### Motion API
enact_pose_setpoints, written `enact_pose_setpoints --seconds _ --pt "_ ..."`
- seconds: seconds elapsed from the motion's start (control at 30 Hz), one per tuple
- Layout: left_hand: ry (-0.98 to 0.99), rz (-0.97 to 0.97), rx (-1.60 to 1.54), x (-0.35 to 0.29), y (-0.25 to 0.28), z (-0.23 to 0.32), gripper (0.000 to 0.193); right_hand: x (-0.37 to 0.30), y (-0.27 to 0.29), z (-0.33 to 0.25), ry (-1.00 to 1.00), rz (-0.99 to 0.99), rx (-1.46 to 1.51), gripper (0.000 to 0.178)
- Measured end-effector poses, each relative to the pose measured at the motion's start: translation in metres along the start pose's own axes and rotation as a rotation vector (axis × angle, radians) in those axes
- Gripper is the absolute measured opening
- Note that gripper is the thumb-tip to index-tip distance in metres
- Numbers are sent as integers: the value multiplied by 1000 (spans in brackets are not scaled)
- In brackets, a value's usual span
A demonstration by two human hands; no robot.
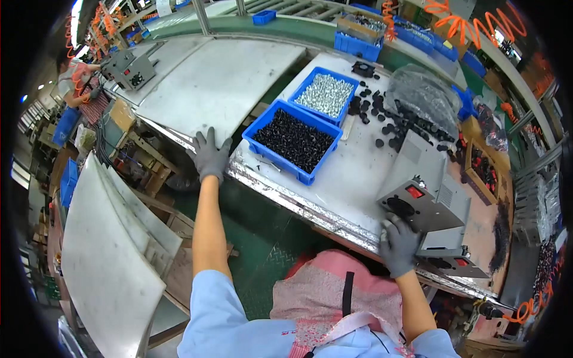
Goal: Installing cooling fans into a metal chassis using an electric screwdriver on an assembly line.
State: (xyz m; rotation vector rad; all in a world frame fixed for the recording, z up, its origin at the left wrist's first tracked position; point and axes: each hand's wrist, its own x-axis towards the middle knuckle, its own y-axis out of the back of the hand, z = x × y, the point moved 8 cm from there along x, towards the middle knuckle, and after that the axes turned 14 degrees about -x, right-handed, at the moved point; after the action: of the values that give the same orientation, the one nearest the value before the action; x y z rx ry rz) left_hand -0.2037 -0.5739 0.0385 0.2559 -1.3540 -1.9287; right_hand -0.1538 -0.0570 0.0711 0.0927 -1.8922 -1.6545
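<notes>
My left hand [210, 155], in a grey glove, is spread flat at the corner of the white worktable [358, 167], just left of a blue bin of small black parts [293, 141]. My right hand [399, 243], also gloved, grips the near lower corner of a grey metal box unit [425, 190] with a round fan opening and a red switch on its face. The unit stands at the table's front edge. A second similar grey unit [449, 258] lies just beyond my right hand.
A blue bin of silver parts [325, 94] sits behind the black one. Loose black parts [382, 119] and a clear plastic bag [422, 95] lie farther back. A wooden tray [482, 170] is at the right. White panels [107, 250] stand left. Another person [74, 80] works far left.
</notes>
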Motion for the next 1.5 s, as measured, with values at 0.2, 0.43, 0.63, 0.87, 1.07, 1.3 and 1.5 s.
enact_pose_setpoints --seconds 0.2,0.43,0.63,0.87,1.07,1.3,1.5 --pt "-51 -110 158 43 -3 -10 69 1 -3 -3 -40 26 -40 23" --pt "-128 -191 147 67 -11 -24 64 7 -1 -5 -37 24 -35 23" --pt "-151 -192 71 61 -14 -17 64 4 -3 -1 -49 28 2 24" --pt "-233 -222 -42 37 -16 -5 62 -2 -14 4 -33 82 54 27" --pt "55 -522 -166 15 1 40 64 -10 -5 12 -36 145 163 25" --pt "-524 -324 -569 -81 59 201 43 -44 142 1 91 398 -47 29" --pt "-1419 -417 -713 -242 115 379 47 -72 207 81 -244 439 -465 26"
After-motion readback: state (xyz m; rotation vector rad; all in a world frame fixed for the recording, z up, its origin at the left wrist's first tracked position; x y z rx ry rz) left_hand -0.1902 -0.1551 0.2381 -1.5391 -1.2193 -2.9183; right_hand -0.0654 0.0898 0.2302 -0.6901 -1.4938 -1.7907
